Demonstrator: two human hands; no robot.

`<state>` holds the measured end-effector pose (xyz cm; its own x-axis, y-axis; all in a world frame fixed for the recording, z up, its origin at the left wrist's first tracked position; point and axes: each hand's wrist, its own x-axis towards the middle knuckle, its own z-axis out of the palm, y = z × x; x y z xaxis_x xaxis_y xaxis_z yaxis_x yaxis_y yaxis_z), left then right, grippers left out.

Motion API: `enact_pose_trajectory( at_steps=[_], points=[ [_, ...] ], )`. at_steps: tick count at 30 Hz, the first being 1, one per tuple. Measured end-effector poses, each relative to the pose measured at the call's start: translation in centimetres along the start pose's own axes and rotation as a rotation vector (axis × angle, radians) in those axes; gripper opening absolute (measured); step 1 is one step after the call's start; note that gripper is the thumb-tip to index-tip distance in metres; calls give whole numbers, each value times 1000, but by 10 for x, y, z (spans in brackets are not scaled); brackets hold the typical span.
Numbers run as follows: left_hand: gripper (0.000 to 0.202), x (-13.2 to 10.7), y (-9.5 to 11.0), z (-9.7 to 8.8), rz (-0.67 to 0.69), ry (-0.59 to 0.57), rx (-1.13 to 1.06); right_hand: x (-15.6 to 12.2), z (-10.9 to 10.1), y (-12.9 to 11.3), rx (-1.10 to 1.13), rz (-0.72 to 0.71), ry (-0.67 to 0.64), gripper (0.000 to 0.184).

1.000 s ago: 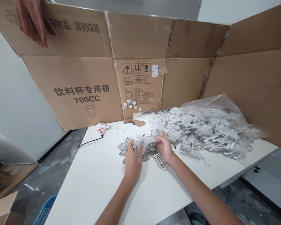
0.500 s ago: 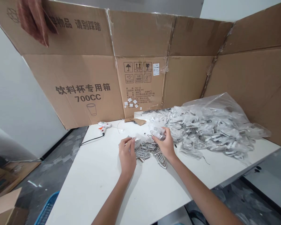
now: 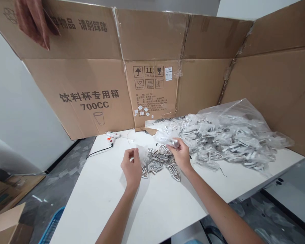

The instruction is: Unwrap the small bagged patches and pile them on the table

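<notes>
1. Where the cardboard wall (image 3: 152, 37) rises well beyond and left of the left hand (image 3: 132, 167), a brown cloth (image 3: 33, 25) hangs over its top edge and partly hides a printed line; "物品 请别踩踏" can be read beside it.
2. Below that line, farther away than the left hand and to its left, large print (image 3: 88, 101) reads "饮料杯专用箱" and "700CC", above an outline drawing of a cup (image 3: 99, 118).
3. Beyond the left hand and slightly to its left, a white glue gun (image 3: 113, 138) with an orange trigger lies on the white table (image 3: 96, 189).
4. The left hand is curled, thumb and fingers pinching a crumpled clear wrapper (image 3: 143, 155).
5. Behind the gap between the hands, the cardboard carries handling symbols (image 3: 148, 77): umbrella, upward arrows, broken glass. Under them "700 CC" is legible; most other lines are too small. Small white stickers (image 3: 141, 113) sit below, and a white label (image 3: 168, 74) with unreadable print is at upper right.
6. Between the hands, grey-and-white shield-shaped pieces (image 3: 156, 166) lie in a loose pile.
7. The right hand (image 3: 182, 156) grips a bagged piece (image 3: 176, 143) between thumb and fingers, at the pile's far right side.
8. Right of the right hand spreads a heap of bagged pieces (image 3: 218, 139).
</notes>
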<state>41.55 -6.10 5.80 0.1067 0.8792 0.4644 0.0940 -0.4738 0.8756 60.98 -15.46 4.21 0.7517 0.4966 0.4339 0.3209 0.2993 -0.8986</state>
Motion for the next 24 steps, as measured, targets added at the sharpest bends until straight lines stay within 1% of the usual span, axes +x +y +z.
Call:
enact_pose_trajectory(
  at_steps=[2, 5, 7, 8, 11, 14, 16, 18, 20, 21, 24],
  points=[
    [26, -1, -1, 1, -20, 1, -48, -2, 2, -2, 22, 26, 1, 38],
    [29, -2, -3, 4, 13, 32, -103, -3, 4, -4, 73, 52, 30, 52],
    [33, -3, -3, 5, 39, 48, -102, -3, 4, -5, 117, 74, 29, 52],
    [34, -3, -3, 5, 54, 36, -91, -3, 4, -6, 126, 80, 18, 49],
    [35, -5, -2, 6, 85, -84, -100, -2, 3, -10, 94, 67, -35, 43],
    [30, -7, -1, 6, 134, -208, -134, -5, 0, -17, -6, -5, -84, 40],
    [25, -9, 0, 6, 191, -249, -118, -7, 0, -21, -91, -74, -117, 44],
    [22, -10, 0, 5, 252, -258, -83, -10, 0, -22, -160, -134, -121, 44],
    [20, -10, -1, 5, 300, -254, -44, -11, 1, -21, -195, -178, -73, 40],
    [20, -10, -1, 5, 309, -255, -23, -11, 1, -19, -193, -190, -24, 38],
    [22, -11, -3, 6, 271, -264, 16, -8, -1, -17, -155, -197, 200, 34]
  ],
)
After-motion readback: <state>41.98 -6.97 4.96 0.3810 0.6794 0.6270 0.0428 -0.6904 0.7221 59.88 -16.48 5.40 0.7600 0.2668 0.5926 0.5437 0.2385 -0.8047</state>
